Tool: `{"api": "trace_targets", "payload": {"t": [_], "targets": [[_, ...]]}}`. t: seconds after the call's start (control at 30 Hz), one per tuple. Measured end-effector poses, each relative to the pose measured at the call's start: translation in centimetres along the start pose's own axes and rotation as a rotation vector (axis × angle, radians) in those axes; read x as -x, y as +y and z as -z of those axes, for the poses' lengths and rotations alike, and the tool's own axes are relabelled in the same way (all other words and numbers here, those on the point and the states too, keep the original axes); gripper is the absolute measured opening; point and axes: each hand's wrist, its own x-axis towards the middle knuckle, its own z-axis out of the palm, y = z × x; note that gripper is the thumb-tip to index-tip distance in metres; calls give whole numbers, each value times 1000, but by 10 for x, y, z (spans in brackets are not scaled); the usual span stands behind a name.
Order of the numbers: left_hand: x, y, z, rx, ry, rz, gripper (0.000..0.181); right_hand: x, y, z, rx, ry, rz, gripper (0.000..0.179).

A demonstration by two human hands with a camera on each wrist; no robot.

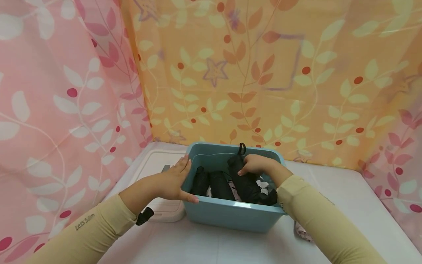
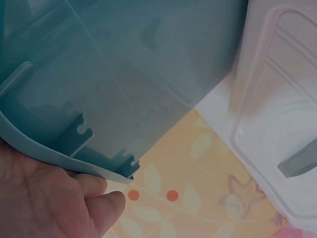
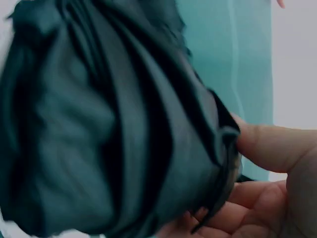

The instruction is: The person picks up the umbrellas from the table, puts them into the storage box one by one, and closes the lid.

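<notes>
A blue plastic bin (image 1: 230, 218) stands on the white surface. My right hand (image 1: 258, 165) reaches over its right side and grips a black folded umbrella (image 1: 243, 183) by its upper end. A strap loop (image 1: 242, 148) sticks up from that end. In the right wrist view, pleated black fabric (image 3: 124, 119) fills much of the picture, with thumb and fingers around one end. My left hand (image 1: 171, 181) rests at the bin's left rim with fingers straight and spread, the thumb along the front rim. Two more black rolled bundles (image 1: 221, 187) lie inside the bin.
A white lid (image 1: 165, 212) with a grey latch (image 2: 299, 161) lies left of the bin. Patterned cloth (image 1: 263, 185) shows among the black bundles. A crumpled patterned piece (image 1: 302, 233) lies beneath my right forearm. Floral curtains (image 1: 211, 73) hang behind and at both sides.
</notes>
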Motion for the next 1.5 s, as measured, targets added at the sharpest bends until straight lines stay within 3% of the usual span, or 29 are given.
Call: {"api": "trace_targets", "payload": {"t": [0.3, 0.47, 0.67, 0.83, 1.27, 1.5], "targets": [[0, 4, -1, 10, 2, -16, 126, -8, -4, -12, -67, -77, -37, 18], [1, 3, 0, -4, 6, -4, 126, -7, -3, -13, -15, -121, -56, 16], [1, 2, 0, -14, 6, -3, 127, -5, -1, -11, 31, -86, -72, 19], [1, 2, 0, -17, 4, -6, 126, -5, -1, -7, -36, -68, -81, 22], [0, -2, 0, -10, -5, -14, 127, 0, -2, 10, -227, -43, -87, 51], [0, -2, 0, 8, -3, -18, 127, 5, 0, 20, -351, -27, -49, 52]]}}
